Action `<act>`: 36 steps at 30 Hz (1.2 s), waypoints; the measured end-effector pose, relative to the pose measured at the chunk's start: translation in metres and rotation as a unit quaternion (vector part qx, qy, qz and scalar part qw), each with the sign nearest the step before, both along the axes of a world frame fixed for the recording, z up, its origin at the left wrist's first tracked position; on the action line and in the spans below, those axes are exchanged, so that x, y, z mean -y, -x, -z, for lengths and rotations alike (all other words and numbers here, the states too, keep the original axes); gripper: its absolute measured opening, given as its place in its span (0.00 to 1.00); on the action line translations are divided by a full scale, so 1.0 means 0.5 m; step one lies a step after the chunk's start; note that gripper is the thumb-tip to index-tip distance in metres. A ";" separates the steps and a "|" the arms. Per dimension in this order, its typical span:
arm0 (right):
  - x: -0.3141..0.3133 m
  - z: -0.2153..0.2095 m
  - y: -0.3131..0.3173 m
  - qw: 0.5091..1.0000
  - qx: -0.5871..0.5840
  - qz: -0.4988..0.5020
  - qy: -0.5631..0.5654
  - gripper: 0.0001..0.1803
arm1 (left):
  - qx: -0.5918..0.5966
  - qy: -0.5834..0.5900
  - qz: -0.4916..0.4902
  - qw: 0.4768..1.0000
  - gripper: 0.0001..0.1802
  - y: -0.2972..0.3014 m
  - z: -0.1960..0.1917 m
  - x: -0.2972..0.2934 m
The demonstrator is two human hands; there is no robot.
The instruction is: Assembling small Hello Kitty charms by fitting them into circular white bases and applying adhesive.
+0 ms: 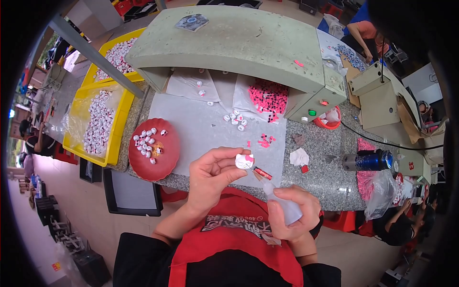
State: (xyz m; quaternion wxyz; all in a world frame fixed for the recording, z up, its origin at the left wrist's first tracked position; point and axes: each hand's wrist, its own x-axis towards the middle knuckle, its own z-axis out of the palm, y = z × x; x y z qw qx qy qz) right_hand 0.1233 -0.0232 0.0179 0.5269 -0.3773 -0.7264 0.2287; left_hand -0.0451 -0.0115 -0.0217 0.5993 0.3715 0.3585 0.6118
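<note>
Between the thumb and fingers of my left hand (209, 178) is a small white cat-shaped head (244, 162) with a pink bow. My right hand (297, 210) is wrapped round a translucent squeeze bottle (288, 208), tilted so its red-wrapped nozzle (262, 173) points up and left. The nozzle's tip is just beside the cat head; whether they touch I cannot tell. Beyond my hands, small pink pieces (266, 140) and several white heads (235, 118) lie on a white sheet (191, 129). A red plate (138, 165) with more white heads stands to the left.
Over the sheet arches a pale green metal housing (229, 40), with a heap of pink pieces (268, 98) under it. Yellow trays (114, 152) full of white heads stand at left. Rightward are a red cup (330, 125), crumpled tissue (299, 157) and a blue-black bottle (368, 161). Other people work around.
</note>
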 end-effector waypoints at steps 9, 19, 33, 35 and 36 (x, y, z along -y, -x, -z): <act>0.003 -0.005 -0.003 1.000 0.002 -0.007 0.004 0.12 | -0.044 -0.041 -0.022 0.998 0.20 -0.004 -0.003 -0.001; -0.002 0.005 0.001 1.000 0.000 -0.011 0.003 0.12 | -0.055 -0.072 -0.021 0.996 0.17 -0.007 -0.003 0.001; -0.007 -0.002 0.000 0.999 0.012 -0.016 0.034 0.09 | -0.191 -0.103 -0.069 0.974 0.16 -0.010 0.003 0.002; -0.014 0.004 0.000 0.999 0.016 -0.012 0.038 0.08 | -0.182 -0.098 -0.077 0.975 0.17 -0.009 0.007 -0.002; -0.017 0.009 -0.002 0.996 -0.023 0.021 0.088 0.08 | -0.172 -0.094 -0.084 0.977 0.18 -0.008 0.010 -0.005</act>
